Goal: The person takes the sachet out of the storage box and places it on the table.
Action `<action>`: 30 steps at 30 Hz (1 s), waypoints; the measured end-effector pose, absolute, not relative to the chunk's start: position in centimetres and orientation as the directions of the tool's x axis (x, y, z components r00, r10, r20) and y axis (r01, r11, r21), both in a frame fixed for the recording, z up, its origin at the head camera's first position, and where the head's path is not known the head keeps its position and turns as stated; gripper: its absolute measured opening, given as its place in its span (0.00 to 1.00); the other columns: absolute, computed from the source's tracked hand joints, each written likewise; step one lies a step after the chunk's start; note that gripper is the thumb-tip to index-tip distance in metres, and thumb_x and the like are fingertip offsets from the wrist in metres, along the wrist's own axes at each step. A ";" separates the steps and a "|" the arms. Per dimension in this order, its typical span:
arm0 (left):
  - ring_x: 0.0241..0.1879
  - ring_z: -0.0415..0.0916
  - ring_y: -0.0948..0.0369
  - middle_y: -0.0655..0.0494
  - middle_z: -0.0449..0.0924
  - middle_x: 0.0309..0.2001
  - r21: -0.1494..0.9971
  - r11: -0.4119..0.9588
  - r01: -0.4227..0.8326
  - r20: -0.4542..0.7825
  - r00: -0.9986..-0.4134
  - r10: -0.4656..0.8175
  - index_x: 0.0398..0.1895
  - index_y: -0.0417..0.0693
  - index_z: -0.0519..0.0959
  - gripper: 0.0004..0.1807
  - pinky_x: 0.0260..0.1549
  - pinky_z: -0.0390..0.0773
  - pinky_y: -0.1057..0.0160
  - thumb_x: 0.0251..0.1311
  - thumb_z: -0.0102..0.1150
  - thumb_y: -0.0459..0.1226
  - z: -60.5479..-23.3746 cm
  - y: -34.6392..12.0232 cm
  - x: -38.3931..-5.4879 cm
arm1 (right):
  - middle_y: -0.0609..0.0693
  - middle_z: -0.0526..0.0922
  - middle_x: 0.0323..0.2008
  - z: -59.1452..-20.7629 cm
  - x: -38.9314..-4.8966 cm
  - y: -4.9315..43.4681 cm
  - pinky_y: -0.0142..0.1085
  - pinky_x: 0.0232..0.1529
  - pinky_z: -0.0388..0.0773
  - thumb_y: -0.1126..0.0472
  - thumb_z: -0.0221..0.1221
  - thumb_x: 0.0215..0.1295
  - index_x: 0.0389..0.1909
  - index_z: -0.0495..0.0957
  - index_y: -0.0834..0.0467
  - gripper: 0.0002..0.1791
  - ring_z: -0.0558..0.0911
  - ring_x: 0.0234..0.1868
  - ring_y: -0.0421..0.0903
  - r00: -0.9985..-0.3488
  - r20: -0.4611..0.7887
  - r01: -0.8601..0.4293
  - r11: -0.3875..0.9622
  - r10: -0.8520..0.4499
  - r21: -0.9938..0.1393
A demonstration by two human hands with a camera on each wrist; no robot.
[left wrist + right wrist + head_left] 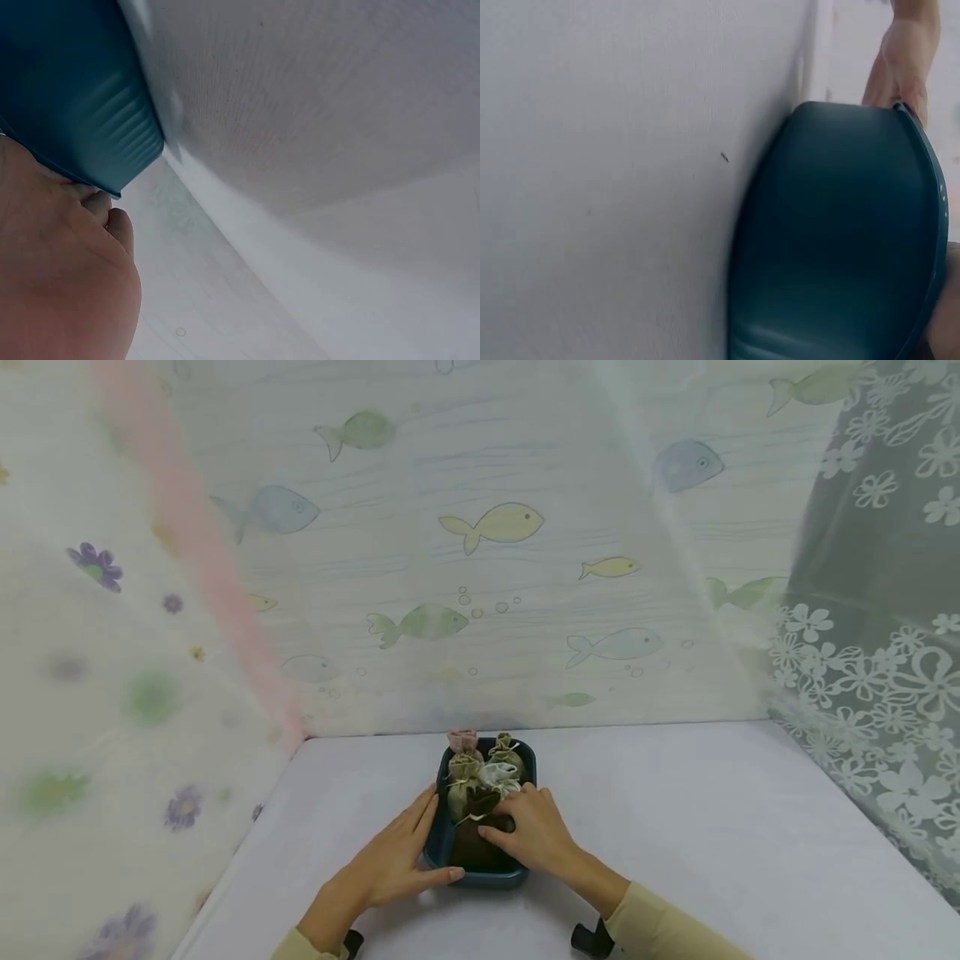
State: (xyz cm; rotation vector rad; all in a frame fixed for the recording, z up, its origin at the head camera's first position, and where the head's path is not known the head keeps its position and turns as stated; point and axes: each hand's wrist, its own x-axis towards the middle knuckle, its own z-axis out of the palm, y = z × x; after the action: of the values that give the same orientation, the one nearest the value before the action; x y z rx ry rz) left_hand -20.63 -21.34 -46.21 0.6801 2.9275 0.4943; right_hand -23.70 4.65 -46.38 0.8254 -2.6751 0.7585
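Note:
A dark teal bin (491, 881) holds several small drawstring pouches. At its front lies a dark brown pouch (472, 849), its gathered neck upward and a pale cord across it. My right hand (536, 831) reaches over the bin's right rim and pinches this pouch; the fingertips are partly hidden. My left hand (397, 852) rests at the bin's left front corner, fingers stretched along the left rim, thumb on the front rim. In the left wrist view, the left hand (67, 255) touches the rim of the bin (82, 97). The right wrist view shows the bin's outer wall (840, 225).
Behind the brown pouch stand olive pouches (463, 777), a white pouch (498, 777) and a pink pouch (462, 742). The bin stands on a white-covered table (660, 810). A fish-print curtain (495, 610) hangs behind, with a lace flower curtain (885, 693) at right.

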 end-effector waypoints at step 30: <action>0.81 0.40 0.53 0.58 0.28 0.83 0.334 0.848 0.411 -0.025 -0.896 0.444 0.84 0.47 0.39 0.65 0.73 0.58 0.43 0.58 0.46 0.78 -46.3 -21.3 -20.9 | 0.42 0.84 0.33 -45.8 -23.0 3.9 0.42 0.44 0.68 0.62 0.66 0.68 0.33 0.85 0.52 0.03 0.78 0.40 0.43 -0.793 0.382 -0.609 0.601 -0.474 -0.518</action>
State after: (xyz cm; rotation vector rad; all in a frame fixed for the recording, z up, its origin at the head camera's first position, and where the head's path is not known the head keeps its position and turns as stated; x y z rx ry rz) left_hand -20.86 -21.34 -46.32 0.6783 2.9220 0.4940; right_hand -23.05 3.94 -45.83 0.8988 -2.6223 0.9644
